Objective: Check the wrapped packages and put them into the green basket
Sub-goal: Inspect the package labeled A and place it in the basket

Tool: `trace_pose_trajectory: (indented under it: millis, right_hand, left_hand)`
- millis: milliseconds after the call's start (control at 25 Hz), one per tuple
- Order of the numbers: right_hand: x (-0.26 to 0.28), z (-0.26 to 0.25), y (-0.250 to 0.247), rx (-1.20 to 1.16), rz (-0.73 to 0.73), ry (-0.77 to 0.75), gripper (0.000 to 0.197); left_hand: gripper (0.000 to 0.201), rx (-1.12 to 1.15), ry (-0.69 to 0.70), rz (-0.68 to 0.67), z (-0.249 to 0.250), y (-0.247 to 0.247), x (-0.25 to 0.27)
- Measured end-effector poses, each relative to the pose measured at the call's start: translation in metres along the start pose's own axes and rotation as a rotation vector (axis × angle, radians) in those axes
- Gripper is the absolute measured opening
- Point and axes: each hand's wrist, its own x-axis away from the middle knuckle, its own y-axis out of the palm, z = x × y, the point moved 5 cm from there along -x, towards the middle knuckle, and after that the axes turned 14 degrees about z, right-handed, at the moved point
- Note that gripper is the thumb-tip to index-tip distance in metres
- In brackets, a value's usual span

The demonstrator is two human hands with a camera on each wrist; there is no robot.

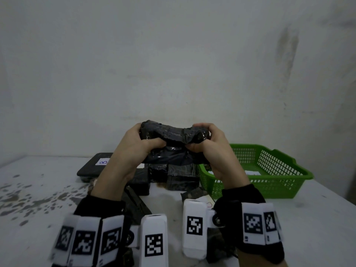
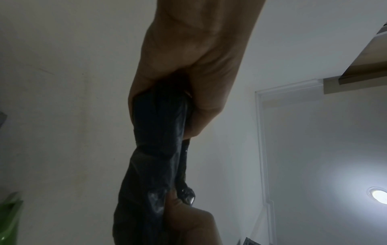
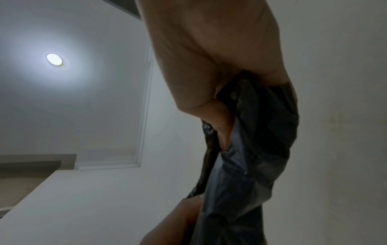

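A soft package wrapped in black plastic is held up above the table, between both hands. My left hand grips its left end, thumb pressed into the front. My right hand grips the right end the same way. The wrap buckles in the middle. In the left wrist view the package runs down from the left hand's grip; in the right wrist view the package hangs below the right hand. The green basket stands on the table to the right, with a white label showing inside.
Several more black wrapped packages lie on the table beneath the hands, one flat pack at the left with a white label marked B. The white table is stained grey at the left. A bare wall stands close behind.
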Motion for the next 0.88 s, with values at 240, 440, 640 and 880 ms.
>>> trace_pose_trajectory:
  millis: [240, 440, 640, 880]
  right_hand:
    - [0.001, -0.006, -0.001, -0.098, -0.039, -0.033, 0.046]
    - [-0.002, -0.006, -0.003, -0.251, -0.149, 0.009, 0.050]
    - [-0.001, -0.005, -0.003, -0.088, -0.094, -0.084, 0.015]
    - [0.000, -0.007, -0.005, -0.104, -0.121, -0.113, 0.018]
  left_hand:
    - [0.041, 0.051, 0.036, -0.018, 0.006, 0.005, 0.007]
    - [0.065, 0.089, 0.005, -0.109, 0.012, 0.005, 0.015]
    - [0.069, 0.055, 0.050, -0.066, 0.010, 0.006, 0.012]
    - [0.067, 0.110, 0.049, -0.040, 0.009, 0.004, 0.008]
